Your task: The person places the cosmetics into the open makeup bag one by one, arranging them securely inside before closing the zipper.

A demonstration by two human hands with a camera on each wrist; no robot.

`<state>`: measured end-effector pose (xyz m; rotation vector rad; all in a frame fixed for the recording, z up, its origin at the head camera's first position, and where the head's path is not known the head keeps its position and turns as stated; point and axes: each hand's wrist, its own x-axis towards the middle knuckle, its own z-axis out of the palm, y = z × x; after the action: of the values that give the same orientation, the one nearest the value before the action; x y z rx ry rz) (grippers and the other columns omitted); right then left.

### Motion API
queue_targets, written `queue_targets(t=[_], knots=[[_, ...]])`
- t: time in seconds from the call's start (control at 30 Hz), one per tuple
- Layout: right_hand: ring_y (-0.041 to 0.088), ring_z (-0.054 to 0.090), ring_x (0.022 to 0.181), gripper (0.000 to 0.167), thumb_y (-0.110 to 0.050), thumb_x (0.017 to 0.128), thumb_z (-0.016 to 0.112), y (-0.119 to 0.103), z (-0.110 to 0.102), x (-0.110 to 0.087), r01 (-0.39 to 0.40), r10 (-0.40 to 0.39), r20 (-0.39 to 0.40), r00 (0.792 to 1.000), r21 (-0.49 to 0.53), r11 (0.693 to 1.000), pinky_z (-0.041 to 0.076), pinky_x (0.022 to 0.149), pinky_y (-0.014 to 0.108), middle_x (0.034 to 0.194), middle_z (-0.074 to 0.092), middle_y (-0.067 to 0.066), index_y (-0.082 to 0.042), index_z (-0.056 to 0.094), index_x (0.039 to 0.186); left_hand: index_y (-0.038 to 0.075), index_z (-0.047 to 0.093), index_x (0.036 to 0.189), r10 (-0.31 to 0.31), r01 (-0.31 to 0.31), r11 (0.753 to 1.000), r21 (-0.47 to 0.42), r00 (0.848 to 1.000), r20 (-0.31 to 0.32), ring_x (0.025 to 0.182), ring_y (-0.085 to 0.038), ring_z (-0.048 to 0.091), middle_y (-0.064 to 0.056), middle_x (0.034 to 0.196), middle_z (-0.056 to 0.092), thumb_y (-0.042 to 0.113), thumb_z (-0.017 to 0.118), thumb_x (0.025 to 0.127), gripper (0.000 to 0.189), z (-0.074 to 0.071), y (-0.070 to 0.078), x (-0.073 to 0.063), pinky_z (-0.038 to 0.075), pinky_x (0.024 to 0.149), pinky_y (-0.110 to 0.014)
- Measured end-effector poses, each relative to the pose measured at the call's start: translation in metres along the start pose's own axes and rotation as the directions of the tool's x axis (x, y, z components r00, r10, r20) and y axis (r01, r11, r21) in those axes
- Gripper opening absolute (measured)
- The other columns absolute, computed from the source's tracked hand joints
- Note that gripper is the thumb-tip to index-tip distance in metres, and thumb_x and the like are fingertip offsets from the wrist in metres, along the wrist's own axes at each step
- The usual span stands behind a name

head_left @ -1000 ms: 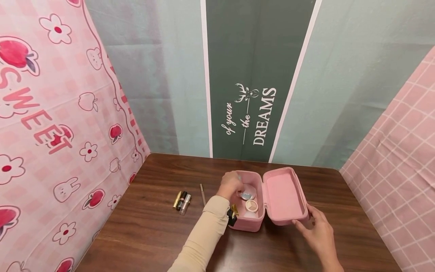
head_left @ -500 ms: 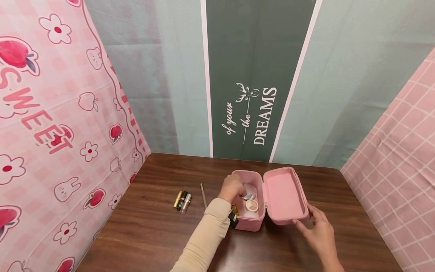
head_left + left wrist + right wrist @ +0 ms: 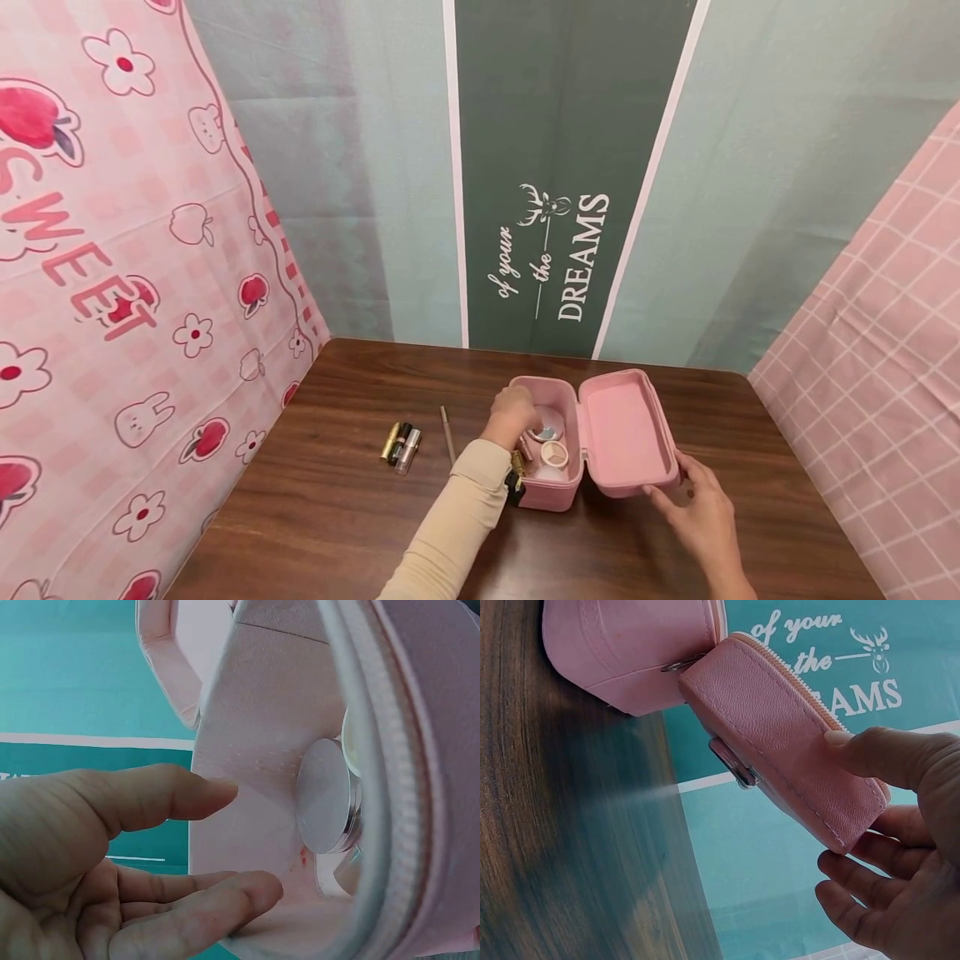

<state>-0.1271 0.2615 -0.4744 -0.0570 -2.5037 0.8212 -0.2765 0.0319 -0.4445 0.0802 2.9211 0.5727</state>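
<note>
A pink zippered cosmetic case (image 3: pixel 551 497) stands on the table with its lid (image 3: pixel 630 429) swung out to the right. My left hand (image 3: pixel 514 414) reaches over the case's left wall. In the left wrist view its thumb and fingers are spread apart with nothing between them, near a silvery round compact (image 3: pixel 322 799). Inside the case also lie a round palette (image 3: pixel 555 454) with a pale rim and a slim rose-coloured tube (image 3: pixel 526 448). My right hand (image 3: pixel 705 508) holds the lid's outer corner, thumb on the rim side and fingers beneath.
Left of the case, a gold tube (image 3: pixel 391 441), a black tube (image 3: pixel 401 443) and a clear-and-silver tube (image 3: pixel 408 452) lie side by side. A slim brown pencil (image 3: pixel 447 433) lies between them and the case. Fabric curtains surround the wooden table (image 3: pixel 315 517).
The slim rose-coloured tube now shows inside the case just below my left hand; it was not visible before. My left hand has shifted only slightly, and the right hand keeps its hold on the lid.
</note>
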Motion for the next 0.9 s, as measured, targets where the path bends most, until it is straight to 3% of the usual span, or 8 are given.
queue_targets(t=[0.2, 0.33, 0.47, 0.57, 0.77, 0.9], knots=[[0.027, 0.055, 0.078, 0.063, -0.010, 0.063, 0.084, 0.000, 0.000, 0.000, 0.003, -0.003, -0.007, 1.000, 0.000, 1.000, 0.046, 0.063, 0.039, 0.106, 0.056, 0.023, 0.007, 0.056, 0.117, 0.005, 0.067, 0.084, 0.045, -0.045, 0.997, -0.056, 0.999, -0.007, 0.078, -0.026, 0.059, -0.010, 0.088, 0.063, 0.021, 0.083, 0.060, 0.032, -0.002, -0.004, -0.005, 0.049, 0.065, -0.035], [0.027, 0.055, 0.078, 0.062, -0.010, 0.063, 0.084, 0.000, 0.001, 0.000, 0.006, -0.006, -0.016, 1.000, 0.002, 1.000, 0.046, 0.062, 0.038, 0.105, 0.056, 0.022, 0.007, 0.056, 0.117, 0.004, 0.065, 0.082, 0.126, -0.123, 0.983, -0.134, 0.992, 0.011, 0.071, -0.022, 0.054, -0.008, 0.082, 0.061, 0.019, 0.081, 0.064, 0.029, -0.003, -0.010, -0.013, 0.047, 0.063, -0.034], [0.028, 0.056, 0.080, 0.063, -0.009, 0.063, 0.084, 0.001, 0.001, -0.001, 0.007, -0.007, -0.017, 1.000, 0.004, 1.000, 0.045, 0.062, 0.034, 0.105, 0.057, 0.022, 0.007, 0.056, 0.117, 0.003, 0.062, 0.075, 0.253, -0.243, 0.960, -0.136, 0.966, 0.058, 0.060, -0.016, 0.047, -0.003, 0.066, 0.053, 0.021, 0.078, 0.070, 0.025, -0.003, -0.018, -0.022, 0.043, 0.055, -0.030], [0.029, 0.056, 0.079, 0.063, -0.010, 0.064, 0.084, 0.001, 0.000, 0.000, 0.004, -0.004, -0.015, 1.000, 0.003, 1.000, 0.045, 0.062, 0.037, 0.105, 0.056, 0.022, 0.007, 0.056, 0.117, 0.005, 0.062, 0.078, 0.335, -0.326, 0.936, -0.131, 0.940, 0.060, 0.059, -0.014, 0.047, 0.000, 0.066, 0.052, 0.022, 0.076, 0.074, 0.022, -0.005, -0.023, -0.027, 0.042, 0.055, -0.028], [0.036, 0.057, 0.080, 0.063, -0.009, 0.064, 0.083, 0.002, -0.002, 0.000, 0.015, -0.015, -0.009, 1.000, 0.020, 1.000, 0.045, 0.067, 0.052, 0.106, 0.055, 0.025, 0.008, 0.055, 0.117, 0.008, 0.064, 0.098, 0.428, -0.429, 0.901, -0.060, 0.903, -0.039, 0.073, -0.016, 0.056, -0.002, 0.088, 0.063, 0.023, 0.076, 0.074, 0.031, -0.004, -0.030, -0.041, 0.046, 0.063, -0.030], [0.034, 0.055, 0.081, 0.063, -0.007, 0.062, 0.083, 0.002, 0.000, 0.002, 0.030, -0.029, -0.026, 0.999, 0.032, 0.999, 0.042, 0.070, 0.053, 0.107, 0.056, 0.025, 0.007, 0.056, 0.117, 0.011, 0.065, 0.102, 0.443, -0.441, 0.896, 0.045, 0.890, -0.108, 0.080, -0.020, 0.058, -0.005, 0.096, 0.060, 0.026, 0.077, 0.073, 0.034, -0.002, -0.035, -0.052, 0.047, 0.066, -0.034]])
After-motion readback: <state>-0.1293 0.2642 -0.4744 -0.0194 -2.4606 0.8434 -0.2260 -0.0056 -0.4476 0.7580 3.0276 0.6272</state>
